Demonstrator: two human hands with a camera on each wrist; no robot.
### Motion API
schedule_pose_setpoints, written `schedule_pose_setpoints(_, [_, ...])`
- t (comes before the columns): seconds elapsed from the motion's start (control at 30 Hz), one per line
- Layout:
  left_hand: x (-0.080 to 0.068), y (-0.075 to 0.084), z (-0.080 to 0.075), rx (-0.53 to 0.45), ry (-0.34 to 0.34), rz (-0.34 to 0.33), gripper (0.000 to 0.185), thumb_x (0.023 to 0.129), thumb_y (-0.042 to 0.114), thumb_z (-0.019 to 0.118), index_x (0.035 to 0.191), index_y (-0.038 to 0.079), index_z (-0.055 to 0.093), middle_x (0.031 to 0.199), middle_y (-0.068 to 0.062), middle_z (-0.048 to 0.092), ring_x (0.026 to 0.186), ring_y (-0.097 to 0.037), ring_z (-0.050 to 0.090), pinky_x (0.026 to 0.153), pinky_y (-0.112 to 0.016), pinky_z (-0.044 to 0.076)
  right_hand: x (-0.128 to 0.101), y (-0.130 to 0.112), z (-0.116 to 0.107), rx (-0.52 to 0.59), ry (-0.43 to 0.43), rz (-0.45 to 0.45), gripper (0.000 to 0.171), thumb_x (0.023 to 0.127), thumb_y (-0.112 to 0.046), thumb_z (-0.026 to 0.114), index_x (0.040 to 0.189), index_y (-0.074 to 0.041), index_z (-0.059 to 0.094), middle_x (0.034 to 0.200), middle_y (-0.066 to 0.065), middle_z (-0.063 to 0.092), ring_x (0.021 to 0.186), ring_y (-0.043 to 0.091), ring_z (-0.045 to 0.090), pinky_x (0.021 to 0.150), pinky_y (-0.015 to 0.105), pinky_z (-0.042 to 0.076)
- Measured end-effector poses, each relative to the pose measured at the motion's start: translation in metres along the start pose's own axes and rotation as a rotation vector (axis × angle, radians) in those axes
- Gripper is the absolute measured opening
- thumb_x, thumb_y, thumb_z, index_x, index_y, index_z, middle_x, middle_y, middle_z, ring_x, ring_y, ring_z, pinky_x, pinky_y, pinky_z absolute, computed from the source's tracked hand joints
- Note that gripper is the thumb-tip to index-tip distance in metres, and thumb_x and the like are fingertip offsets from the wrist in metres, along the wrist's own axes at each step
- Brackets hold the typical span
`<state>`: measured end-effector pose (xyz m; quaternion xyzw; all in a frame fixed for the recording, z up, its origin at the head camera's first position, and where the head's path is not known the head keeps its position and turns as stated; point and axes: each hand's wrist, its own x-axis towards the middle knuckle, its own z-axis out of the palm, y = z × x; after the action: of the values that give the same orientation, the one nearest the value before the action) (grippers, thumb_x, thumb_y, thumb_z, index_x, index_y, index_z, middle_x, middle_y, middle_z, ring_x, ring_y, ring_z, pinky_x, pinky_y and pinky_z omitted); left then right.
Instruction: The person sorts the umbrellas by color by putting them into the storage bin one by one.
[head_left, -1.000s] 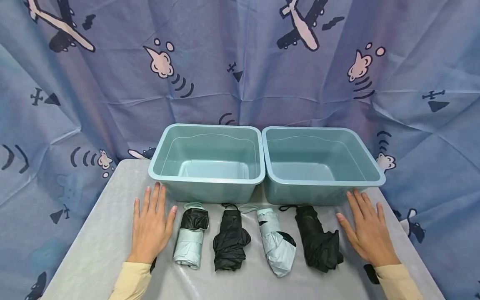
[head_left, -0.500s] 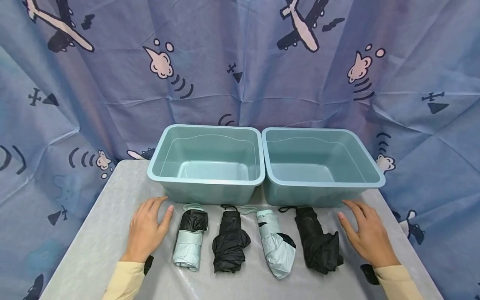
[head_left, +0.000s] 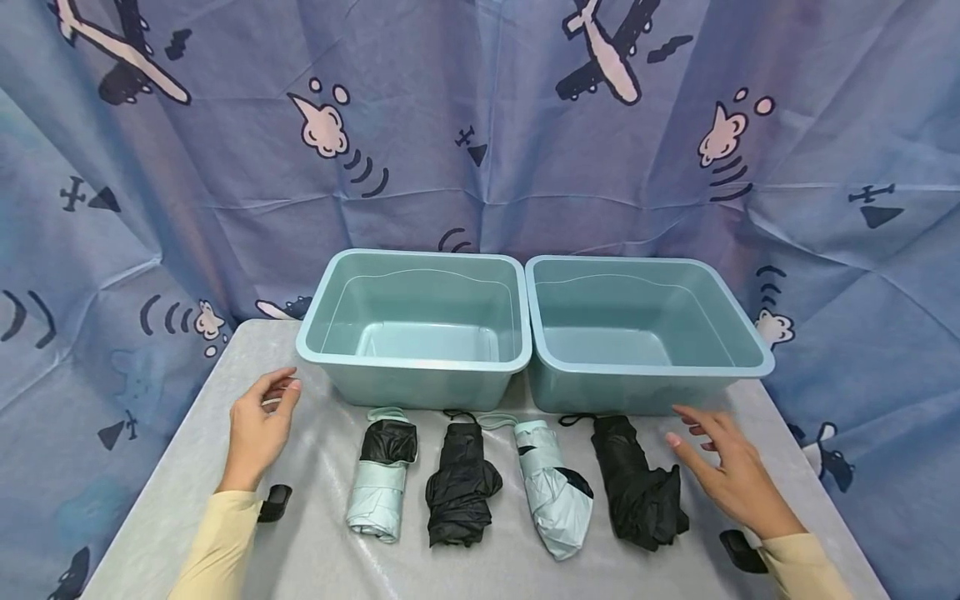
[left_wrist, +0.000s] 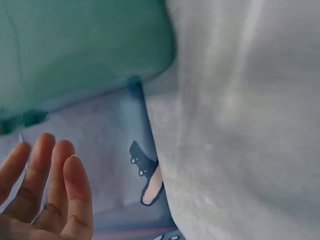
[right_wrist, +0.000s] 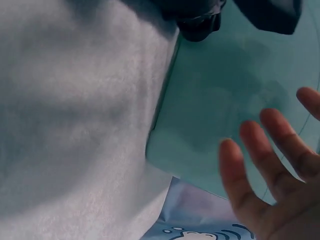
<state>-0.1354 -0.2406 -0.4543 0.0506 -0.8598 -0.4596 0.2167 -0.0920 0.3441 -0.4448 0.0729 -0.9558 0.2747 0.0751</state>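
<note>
Four folded umbrellas lie in a row on the grey table [head_left: 195,467]: a mint and black one [head_left: 379,483], a black one [head_left: 461,487], a mint one [head_left: 552,492] and another black one [head_left: 637,487]. My left hand [head_left: 258,421] hovers above the table left of the row, fingers loosely curled, holding nothing; its fingers [left_wrist: 55,185] show in the left wrist view. My right hand [head_left: 723,467] is raised beside the rightmost black umbrella, fingers relaxed and spread; its fingers [right_wrist: 265,170] show before the right bin's wall [right_wrist: 225,100].
Two empty teal bins stand side by side behind the umbrellas, the left bin [head_left: 416,364] and the right bin [head_left: 652,367]. A blue curtain [head_left: 480,125] with aeroplane prints hangs behind and around the table.
Both hands have lifted off the table. The left hand drew back to the left and curled its fingers; the right hand rose slightly by the black umbrella.
</note>
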Motion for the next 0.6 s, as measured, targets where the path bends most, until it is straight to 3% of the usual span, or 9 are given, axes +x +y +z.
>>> schedule_pose_setpoints(0.1, [0.017,0.004,-0.004,-0.112,0.006,-0.06,0.038,0.106,0.021,0.057,0.137,0.0,0.061,0.118,-0.018,0.066,0.095,0.003,0.057,0.082,-0.01,0.044,0.0,-0.001,-0.002,0.043,-0.086,0.036,0.06,0.102,-0.035,0.065,0.151,-0.007,0.046,0.134,0.023,0.05,0.116,0.041,0.051,0.086,0.061,0.047])
schedule_pose_setpoints(0.2, [0.035,0.008,-0.007,-0.212,-0.045,-0.085,0.045,0.108,0.023,0.053,0.149,0.004,0.051,0.13,-0.021,0.06,0.102,0.002,0.057,0.086,-0.013,0.045,0.0,-0.002,-0.003,0.07,-0.158,0.065,0.066,0.101,-0.039,0.065,0.155,-0.01,0.042,0.139,0.024,0.047,0.121,0.044,0.049,0.088,0.064,0.046])
schedule_pose_setpoints(0.33, [0.059,0.016,-0.006,-0.288,-0.184,-0.098,0.056,0.109,0.029,0.048,0.16,0.012,0.032,0.147,-0.023,0.048,0.122,-0.013,0.054,0.093,-0.02,0.045,-0.001,-0.001,-0.003,0.097,-0.221,0.089,0.069,0.1,-0.041,0.066,0.157,-0.012,0.039,0.143,0.023,0.045,0.123,0.045,0.048,0.089,0.064,0.047])
schedule_pose_setpoints(0.47, [0.079,0.023,-0.001,-0.336,-0.34,-0.104,0.063,0.11,0.033,0.046,0.164,0.019,0.019,0.157,-0.025,0.034,0.141,-0.034,0.038,0.108,-0.04,0.038,-0.003,0.0,-0.002,0.129,-0.268,0.104,0.072,0.098,-0.04,0.069,0.157,-0.014,0.038,0.147,0.023,0.043,0.124,0.046,0.049,0.087,0.062,0.048])
schedule_pose_setpoints(0.6, [0.094,0.026,0.005,-0.376,-0.458,-0.134,0.062,0.111,0.029,0.043,0.165,0.024,0.014,0.165,-0.022,0.02,0.149,-0.038,0.024,0.116,-0.056,0.025,-0.002,0.004,-0.001,0.19,-0.313,0.112,0.075,0.096,-0.037,0.072,0.158,-0.015,0.036,0.149,0.025,0.042,0.124,0.048,0.049,0.085,0.061,0.049])
